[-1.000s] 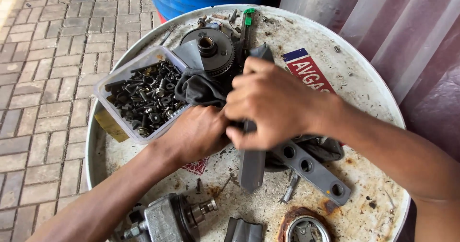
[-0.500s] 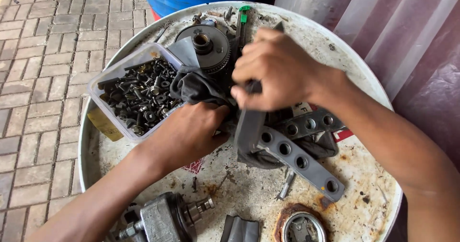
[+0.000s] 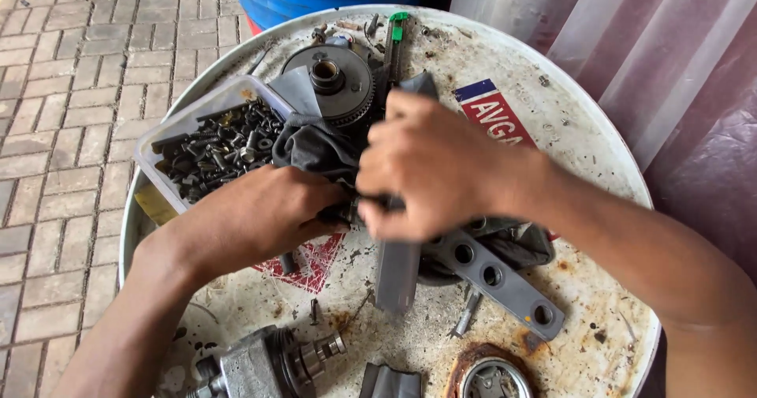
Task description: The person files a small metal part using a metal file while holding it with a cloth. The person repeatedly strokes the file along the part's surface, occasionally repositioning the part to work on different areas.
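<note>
The grey metal bar (image 3: 398, 268) lies on the drum top (image 3: 568, 130). My right hand (image 3: 434, 165) grips it tight; my left hand (image 3: 260, 217) curls closed, steadying it beside the tub of screws (image 3: 213, 142).

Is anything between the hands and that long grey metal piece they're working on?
No. The right hand wraps around the grey metal bar, and the left hand presses in beside it, against a dark rag.

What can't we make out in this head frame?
- Whatever the left hand pinches: covered by the right hand.
- Middle of the long grey bar: under the right hand.
- Round rusty-rimmed part: cut by the bottom edge.
- Screw types in the plastic tub: too small.
</note>
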